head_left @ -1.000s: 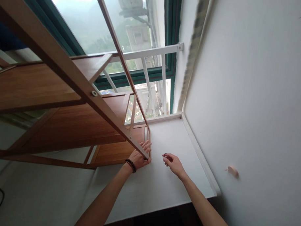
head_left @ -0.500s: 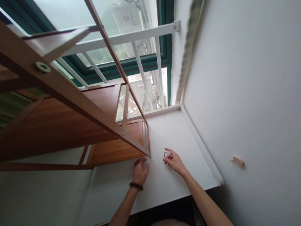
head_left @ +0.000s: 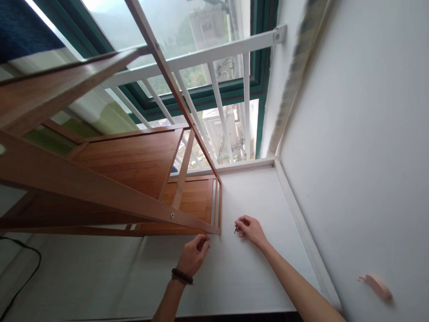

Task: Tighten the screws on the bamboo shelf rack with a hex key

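Observation:
A brown wooden shelf rack (head_left: 195, 198) stands on the white ledge, its near upright slanting across the left of the view. My right hand (head_left: 252, 232), to the right of the rack's lower corner, pinches a small, thin hex key (head_left: 235, 229), apart from the wood. Just below that corner is my left hand (head_left: 193, 254), a dark beaded bracelet (head_left: 182, 276) on its wrist. Its thumb and fingers are curled together, and whatever lies between them is too small or hidden to make out. A screw head (head_left: 172, 216) shows in the near upright.
Behind the rack runs a white railing (head_left: 225, 46) before a green-framed window (head_left: 262, 87). A white wall (head_left: 370, 138) with a pink hook (head_left: 377, 287) bounds the right side. On the white ledge (head_left: 101, 270), a black cable (head_left: 31, 272) lies at the lower left.
My view has shifted, so the rack looks closer on the left. The left hand's fingers have drawn together near the corner. The right hand has turned the hex key between its fingers.

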A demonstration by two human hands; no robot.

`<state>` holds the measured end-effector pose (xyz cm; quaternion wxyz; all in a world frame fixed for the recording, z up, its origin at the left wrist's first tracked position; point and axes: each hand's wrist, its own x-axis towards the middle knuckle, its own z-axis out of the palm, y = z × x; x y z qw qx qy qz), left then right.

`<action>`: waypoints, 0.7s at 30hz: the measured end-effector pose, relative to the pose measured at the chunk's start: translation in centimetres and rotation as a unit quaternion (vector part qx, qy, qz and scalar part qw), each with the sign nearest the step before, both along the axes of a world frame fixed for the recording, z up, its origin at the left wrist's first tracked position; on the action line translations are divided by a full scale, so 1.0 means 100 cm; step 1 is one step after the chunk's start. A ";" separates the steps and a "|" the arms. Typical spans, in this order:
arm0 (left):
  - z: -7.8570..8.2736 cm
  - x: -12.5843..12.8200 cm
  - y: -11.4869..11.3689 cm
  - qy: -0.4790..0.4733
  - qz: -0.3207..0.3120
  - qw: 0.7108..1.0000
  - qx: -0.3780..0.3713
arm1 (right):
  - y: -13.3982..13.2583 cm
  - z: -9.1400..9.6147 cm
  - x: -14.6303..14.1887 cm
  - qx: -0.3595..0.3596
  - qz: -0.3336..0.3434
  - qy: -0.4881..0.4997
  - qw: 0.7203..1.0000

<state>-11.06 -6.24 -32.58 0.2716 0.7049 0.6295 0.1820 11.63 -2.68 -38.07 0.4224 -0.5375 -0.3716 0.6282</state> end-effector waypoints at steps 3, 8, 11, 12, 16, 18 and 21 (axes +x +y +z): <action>0.044 -0.011 0.024 0.039 0.019 0.998 0.042 | 0.017 0.011 0.000 0.018 -0.031 0.004 0.999; 0.078 0.022 0.097 0.005 0.015 0.982 0.186 | 0.053 0.042 -0.005 0.054 -0.070 0.035 0.995; 0.076 0.043 0.137 0.018 -0.069 0.971 0.228 | 0.073 0.059 -0.009 0.073 -0.088 0.054 0.992; 0.074 0.047 0.148 0.033 -0.096 0.968 0.230 | 0.079 0.063 -0.009 0.076 -0.097 0.060 0.991; 0.057 0.047 0.186 0.139 -0.160 0.960 0.183 | 0.098 0.063 -0.007 0.079 -0.119 0.082 0.986; 0.049 0.044 0.201 0.181 -0.169 0.958 0.148 | 0.107 0.057 -0.005 0.077 -0.120 0.092 0.986; 0.043 0.043 0.217 0.222 -0.167 0.955 0.106 | 0.122 0.044 -0.005 0.077 -0.112 0.106 0.985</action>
